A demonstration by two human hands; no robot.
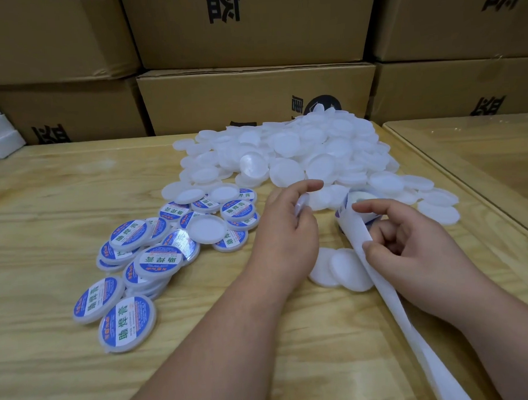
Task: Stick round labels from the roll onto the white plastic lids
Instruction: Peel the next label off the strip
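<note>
Left hand (pixel 283 229) holds one bare white lid (pixel 300 205) edge-on, its fingers curled round the rim, forefinger extended above it. Right hand (pixel 408 242) is curled about the label roll (pixel 357 208), thumb and forefinger pinching the backing strip (pixel 388 288) where it leaves the roll; the spent strip trails toward the near table edge. Only a sliver of blue print shows at the roll, so whether a label is already lifted cannot be determined.

Unlabelled lids lie in a heap (pixel 300 150) behind the hands, against the cardboard cartons (pixel 253 101). Two further bare lids (pixel 340 269) lie flat under the right wrist. Labelled lids (pixel 133 264), blue and white with Chinese print, are spread to the left on the wooden table (pixel 47 207), one plain lid (pixel 207 228) lying among them.

Assessment: the step in hand appears to be peeling the next label and bringing it to the held lid. To do it well, the strip should be bent sharply back so the label's edge lifts clean, and the lid turned face-up toward the roll. The label should be centred within the rim before contact, laid from one edge and smoothed across to avoid bubbles. Adhesive contact with fingertips should be kept to the margin.
</note>
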